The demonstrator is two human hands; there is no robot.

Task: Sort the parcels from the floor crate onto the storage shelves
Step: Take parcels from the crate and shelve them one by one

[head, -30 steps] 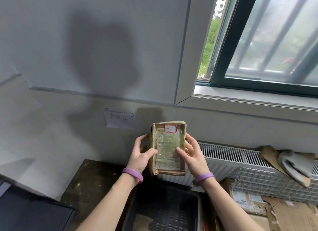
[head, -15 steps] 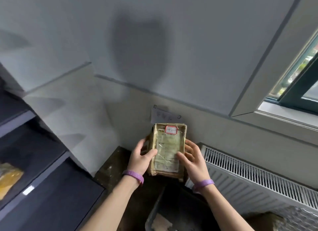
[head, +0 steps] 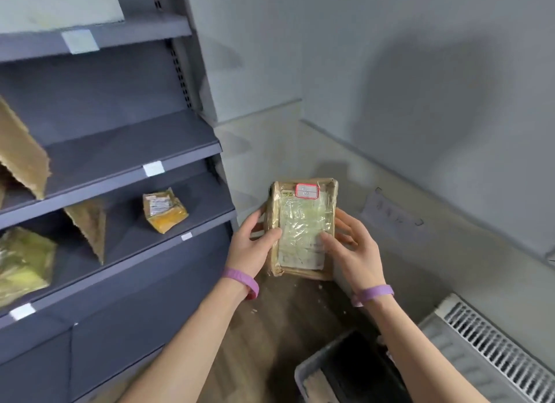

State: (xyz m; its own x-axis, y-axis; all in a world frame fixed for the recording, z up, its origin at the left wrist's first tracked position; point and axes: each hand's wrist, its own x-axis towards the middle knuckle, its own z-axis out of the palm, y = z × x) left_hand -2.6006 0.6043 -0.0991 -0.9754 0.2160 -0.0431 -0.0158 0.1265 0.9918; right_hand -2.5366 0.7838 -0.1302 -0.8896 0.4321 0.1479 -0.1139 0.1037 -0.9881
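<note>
A small tape-wrapped cardboard parcel (head: 303,228) with a white label and a red-bordered sticker at its top stands upright in front of me. My left hand (head: 250,246) grips its left edge, thumb on the front. Its right edge is held by my right hand (head: 351,249), thumb on the label and fingers behind. The dark grey storage shelves (head: 126,150) rise at the left, just left of the parcel. The dark floor crate (head: 339,369) sits at the bottom right below my arms.
A yellow-taped parcel (head: 163,209) lies on a middle shelf. A larger taped parcel (head: 24,261) and leaning cardboard dividers (head: 88,225) are further left. A white radiator (head: 495,345) runs along the wall at the right. Brown floor (head: 279,312) shows between shelves and crate.
My view has swung left from the window and radiator to the shelves. Both hands keep the same hold on the parcel.
</note>
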